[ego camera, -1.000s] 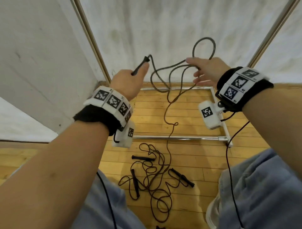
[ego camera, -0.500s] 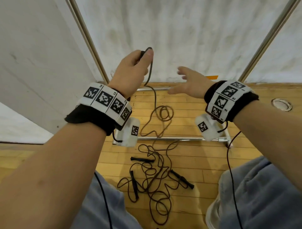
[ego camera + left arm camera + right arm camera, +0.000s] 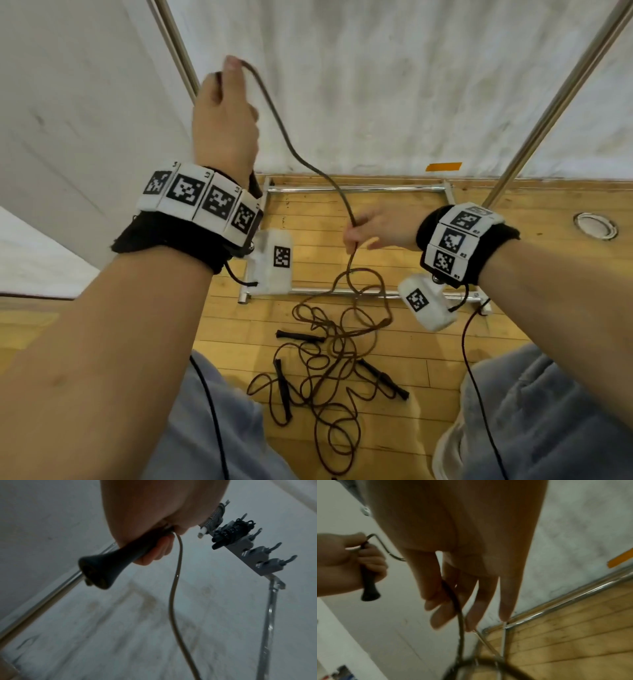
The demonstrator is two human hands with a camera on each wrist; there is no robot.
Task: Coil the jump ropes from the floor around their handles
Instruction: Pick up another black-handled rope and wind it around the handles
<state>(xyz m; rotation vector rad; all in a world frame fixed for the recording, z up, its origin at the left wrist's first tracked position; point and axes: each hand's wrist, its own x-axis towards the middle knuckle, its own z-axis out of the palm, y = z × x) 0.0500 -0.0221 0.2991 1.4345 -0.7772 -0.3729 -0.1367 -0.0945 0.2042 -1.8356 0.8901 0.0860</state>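
Right hand [image 3: 380, 228] dropped, now pinching rope [image 3: 298, 154] below left-hand [image 3: 224, 120] grip.

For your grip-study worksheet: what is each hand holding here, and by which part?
The left hand grips a jump rope's black handle around its shaft. The right hand pinches that rope's cord partway down.

Four handles [image 3: 301, 337], perhaps two ropes [image 3: 337, 404].

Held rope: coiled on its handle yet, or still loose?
Loose. The rope runs bare from the handle through the right hand to the floor.
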